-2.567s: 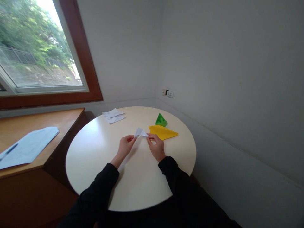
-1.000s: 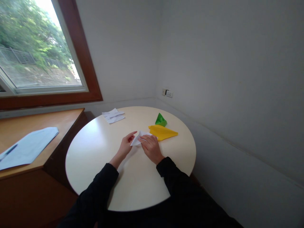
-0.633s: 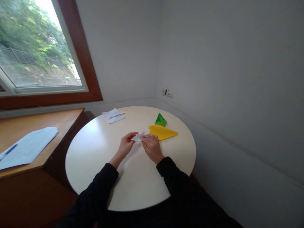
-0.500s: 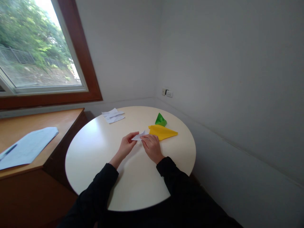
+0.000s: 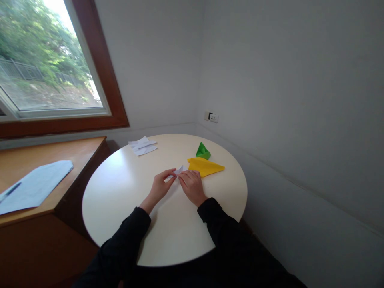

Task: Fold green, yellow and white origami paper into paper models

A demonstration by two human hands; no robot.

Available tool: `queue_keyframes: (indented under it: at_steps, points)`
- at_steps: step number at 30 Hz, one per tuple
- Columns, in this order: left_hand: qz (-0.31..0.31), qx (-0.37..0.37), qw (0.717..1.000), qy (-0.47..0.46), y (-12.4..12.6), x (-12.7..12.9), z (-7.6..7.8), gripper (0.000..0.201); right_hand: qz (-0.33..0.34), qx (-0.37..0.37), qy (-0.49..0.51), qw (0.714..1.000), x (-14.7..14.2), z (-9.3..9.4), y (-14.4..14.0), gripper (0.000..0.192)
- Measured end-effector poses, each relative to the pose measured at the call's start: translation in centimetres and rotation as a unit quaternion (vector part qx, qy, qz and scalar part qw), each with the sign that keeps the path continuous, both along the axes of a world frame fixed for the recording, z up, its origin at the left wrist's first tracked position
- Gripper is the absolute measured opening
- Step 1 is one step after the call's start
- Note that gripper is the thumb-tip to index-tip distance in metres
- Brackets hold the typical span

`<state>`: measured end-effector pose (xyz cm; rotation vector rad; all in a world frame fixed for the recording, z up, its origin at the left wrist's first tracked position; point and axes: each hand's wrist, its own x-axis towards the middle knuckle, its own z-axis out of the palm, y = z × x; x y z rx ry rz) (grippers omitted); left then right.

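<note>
Between my two hands is a small folded piece of white paper [image 5: 179,171], partly hidden by my fingers. My left hand [image 5: 162,184] pinches its left side between thumb and fingers. From the right, my right hand [image 5: 191,185] grips the same paper, its fingertips close to the left thumb. Just beyond the right hand lies a yellow folded paper plane [image 5: 205,166], pointing right. Behind that, a green folded paper boat [image 5: 203,151] stands on the round table [image 5: 120,212].
Several white paper pieces [image 5: 143,146] lie at the table's far left. On a wooden desk [image 5: 87,154] to the left are light sheets [image 5: 45,182] with a pen [image 5: 11,191]. Walls [image 5: 285,120] close in the back and right, with a socket [image 5: 213,118].
My left hand has shifted slightly right, its thumb and fingers now covering more of the white paper, its thumb nearer the right fingertips. The right hand stays almost still.
</note>
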<state>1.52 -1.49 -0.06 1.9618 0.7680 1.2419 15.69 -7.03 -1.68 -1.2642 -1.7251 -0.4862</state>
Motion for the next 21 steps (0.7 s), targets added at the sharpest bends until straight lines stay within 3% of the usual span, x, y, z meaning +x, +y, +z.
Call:
queue_keyframes:
  at_steps: [8,16,21]
  points:
    - [0.061,0.014,0.997,-0.047,0.7,-0.2,-0.4,0.016,-0.066,0.025,0.122,0.990,1.0,-0.3,0.6,0.013]
    - [0.074,0.001,0.995,-0.069,0.8,-0.2,-0.4,0.019,0.071,0.001,0.262,0.963,1.9,-1.0,1.6,0.020]
    - [0.080,-0.006,0.994,-0.068,0.5,-0.2,0.0,0.020,0.080,0.027,0.261,0.962,1.9,-0.7,1.2,0.014]
